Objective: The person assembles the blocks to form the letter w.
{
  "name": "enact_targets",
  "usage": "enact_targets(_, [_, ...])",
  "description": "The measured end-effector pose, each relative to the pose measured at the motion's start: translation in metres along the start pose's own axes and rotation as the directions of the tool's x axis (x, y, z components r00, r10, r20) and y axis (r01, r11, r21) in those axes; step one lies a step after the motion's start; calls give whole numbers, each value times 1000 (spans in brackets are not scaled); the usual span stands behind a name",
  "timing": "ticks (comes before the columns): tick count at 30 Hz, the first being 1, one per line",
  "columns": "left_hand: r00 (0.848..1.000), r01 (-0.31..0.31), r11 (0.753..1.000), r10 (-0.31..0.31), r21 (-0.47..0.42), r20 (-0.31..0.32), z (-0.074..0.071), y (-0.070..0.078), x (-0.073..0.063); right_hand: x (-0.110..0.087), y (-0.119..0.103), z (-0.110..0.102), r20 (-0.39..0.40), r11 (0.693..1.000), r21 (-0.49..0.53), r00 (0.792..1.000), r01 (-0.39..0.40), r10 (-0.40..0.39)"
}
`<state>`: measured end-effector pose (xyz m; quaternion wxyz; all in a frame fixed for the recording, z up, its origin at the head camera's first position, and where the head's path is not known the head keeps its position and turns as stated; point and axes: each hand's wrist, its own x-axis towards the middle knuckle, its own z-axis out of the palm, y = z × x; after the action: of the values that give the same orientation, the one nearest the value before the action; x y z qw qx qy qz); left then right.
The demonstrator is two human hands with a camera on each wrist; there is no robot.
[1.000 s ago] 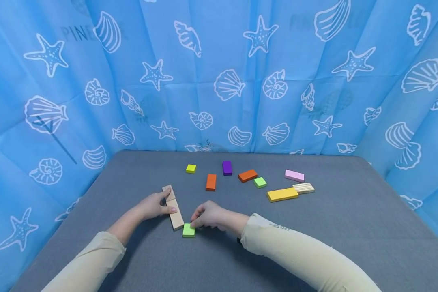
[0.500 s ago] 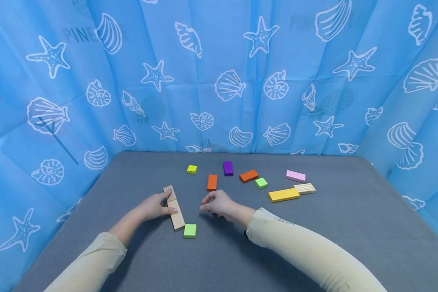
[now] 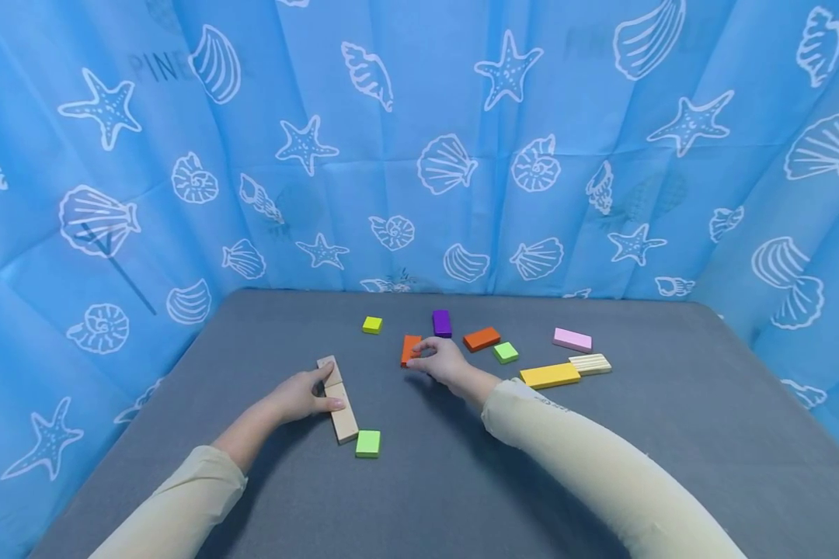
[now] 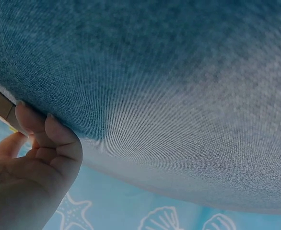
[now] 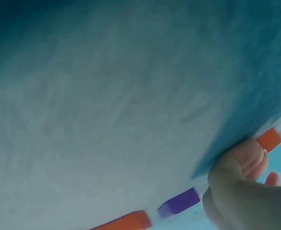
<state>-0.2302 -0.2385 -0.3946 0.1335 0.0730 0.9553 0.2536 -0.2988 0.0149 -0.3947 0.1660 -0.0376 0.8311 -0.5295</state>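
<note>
In the head view, two plain wooden blocks (image 3: 345, 423) lie end to end on the grey cloth. My left hand (image 3: 301, 397) holds them near their seam, its thumb on the longer block and its fingertips at the shorter one. The left wrist view has those fingers (image 4: 32, 120) against the wood. Farther right, my right hand (image 3: 443, 363) is at an orange block (image 3: 409, 349), thumb by the near end and fingertips over the right edge. A gap shows between thumb and fingers. By the longer wooden block's near end lies a light green block (image 3: 368, 443).
Behind are a yellow block (image 3: 373, 324), a purple block (image 3: 442, 323) and another orange block (image 3: 482, 338). A second green block (image 3: 506, 352), a pink block (image 3: 572, 339), an amber block (image 3: 550, 376) and a ridged pale block (image 3: 590, 363) lie right. A blue curtain (image 3: 461, 194) borders the table.
My right hand let go of the near green block, which stays beside the wooden blocks, and moved away and rightward to the orange block. The left hand keeps its place.
</note>
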Motion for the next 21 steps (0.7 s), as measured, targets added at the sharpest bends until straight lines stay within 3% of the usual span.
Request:
enact_targets(7, [1000, 15, 1000, -15, -2, 3, 0, 1, 0, 9, -2, -10, 33, 999, -27, 998, -46, 47])
enact_targets(15, [1000, 15, 1000, -15, 2, 3, 0, 0, 1, 19, -5, -15, 112, 989, -134, 991, -64, 79])
enact_targets(21, [1000, 27, 1000, -27, -3, 11, 1, -2, 3, 27, -5, -17, 121, 977, -200, 988, -75, 101])
